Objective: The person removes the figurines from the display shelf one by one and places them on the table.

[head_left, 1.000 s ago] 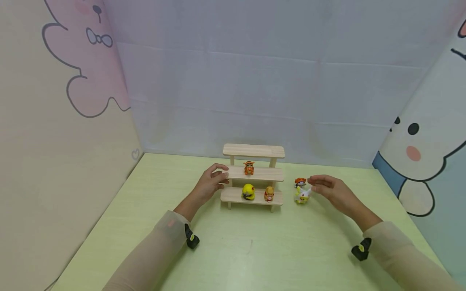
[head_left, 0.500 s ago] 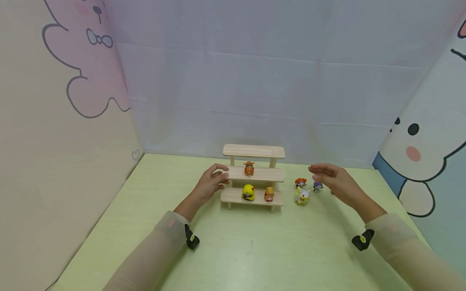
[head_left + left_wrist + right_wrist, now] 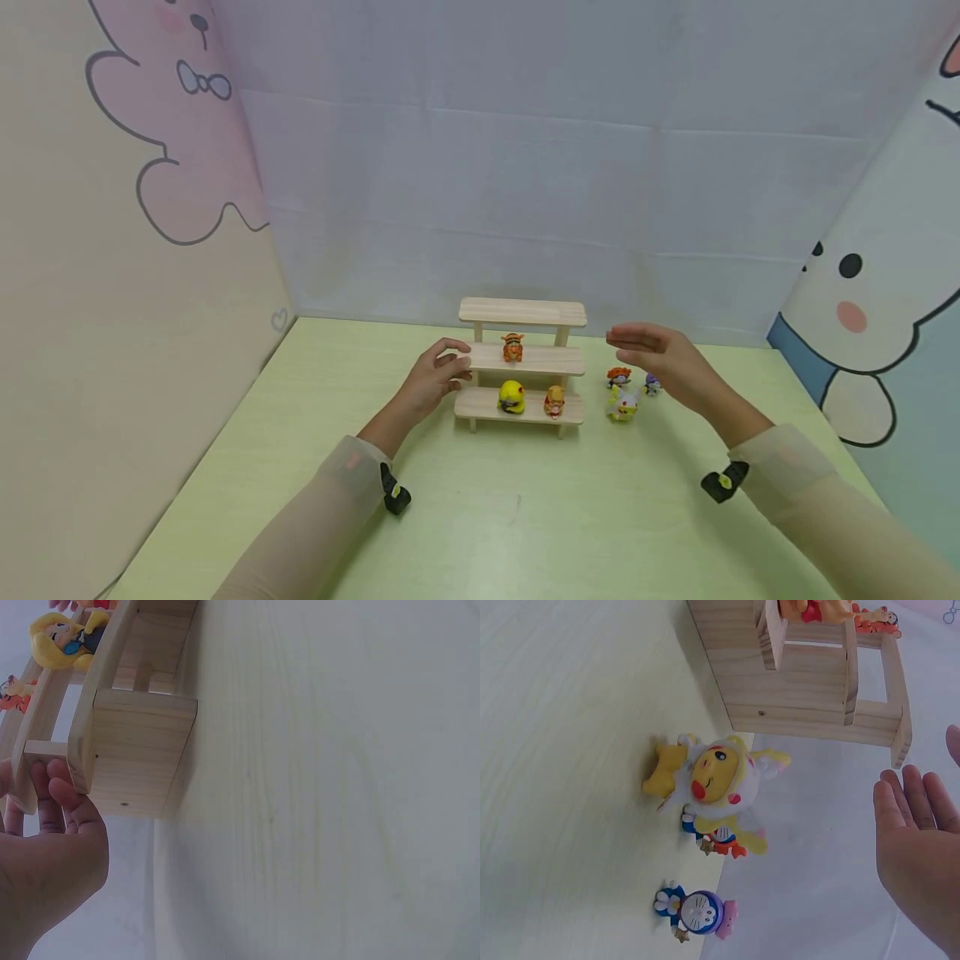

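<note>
My left hand [image 3: 431,379] grips the left end of the middle tier of a three-tier wooden display shelf [image 3: 522,312], its fingers curled under the board in the left wrist view. A tiger figurine [image 3: 513,347] sits on the middle tier. On the bottom tier are a yellow-haired figurine [image 3: 60,641] and a yellow bear figurine [image 3: 554,401]. My right hand [image 3: 667,362] hovers right of the shelf, fingers straight, holding nothing. Below it on the table stand a white-and-yellow hooded figurine [image 3: 720,776], an orange-topped figurine [image 3: 618,377] and a blue figurine with a purple hood [image 3: 697,911].
The shelf stands on a pale yellow-green table [image 3: 480,517]. A light cloth backdrop [image 3: 465,183] closes off the back. Side panels with cartoon prints, a pink bear [image 3: 180,150] and a white character [image 3: 862,333], flank the table.
My right hand has risen from beside the loose figurines, then shifted left toward the shelf. The purple-hooded figurine has come into sight beneath it. My left hand stays on the shelf.
</note>
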A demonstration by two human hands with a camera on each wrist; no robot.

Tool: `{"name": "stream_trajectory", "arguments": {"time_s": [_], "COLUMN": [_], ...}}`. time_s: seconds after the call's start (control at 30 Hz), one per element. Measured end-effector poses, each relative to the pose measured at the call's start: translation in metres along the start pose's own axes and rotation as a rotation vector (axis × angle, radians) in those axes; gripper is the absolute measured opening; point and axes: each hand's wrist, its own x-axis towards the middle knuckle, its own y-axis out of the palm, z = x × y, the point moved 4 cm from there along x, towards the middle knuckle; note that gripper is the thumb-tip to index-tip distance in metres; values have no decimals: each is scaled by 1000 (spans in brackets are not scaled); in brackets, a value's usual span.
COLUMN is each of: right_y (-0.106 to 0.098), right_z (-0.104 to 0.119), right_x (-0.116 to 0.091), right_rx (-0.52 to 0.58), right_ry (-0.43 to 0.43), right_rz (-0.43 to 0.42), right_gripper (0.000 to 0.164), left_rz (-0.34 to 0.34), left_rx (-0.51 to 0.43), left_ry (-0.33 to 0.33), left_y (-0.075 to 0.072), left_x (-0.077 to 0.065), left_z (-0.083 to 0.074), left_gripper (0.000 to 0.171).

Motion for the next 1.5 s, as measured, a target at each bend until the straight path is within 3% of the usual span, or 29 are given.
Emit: {"name": "stream_trajectory", "arguments": {"time_s": [0.9, 1.5], "right_y": [81, 112], "right_z": [23, 26], "right_x": [46, 68], "right_rx": [141, 42], "right_ry": [-57, 11], "right_rz": [147, 176], "right_gripper": [46, 48], "left_rz": [1, 11], "left_rx": [4, 6], "left_ry": [0, 4], "left_y": [0, -1], "left_x": [-1, -1], "left_z": [-1, -1], "left_gripper": [25, 28]}}
